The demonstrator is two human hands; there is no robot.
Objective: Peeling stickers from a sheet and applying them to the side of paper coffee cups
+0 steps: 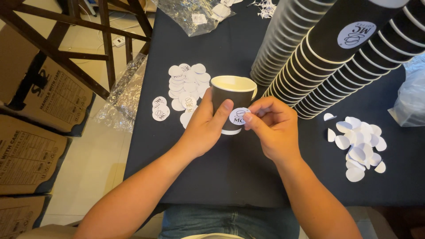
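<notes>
My left hand (203, 128) grips a black paper cup (230, 95) with a cream inside, holding it upright above the dark tablecloth (230, 177). My right hand (272, 126) pinches a round white sticker (239, 116) against the cup's side, thumb and fingertips at the sticker's right edge. My left thumb rests just left of the sticker.
A heap of round white stickers (186, 86) lies left of the cup. Peeled white backing discs (358, 146) are piled at the right. Long stacks of black cups (336, 57) lie behind. Clear plastic bags (197, 15), cardboard boxes (42, 95) and a wooden chair (79, 48) sit around the table.
</notes>
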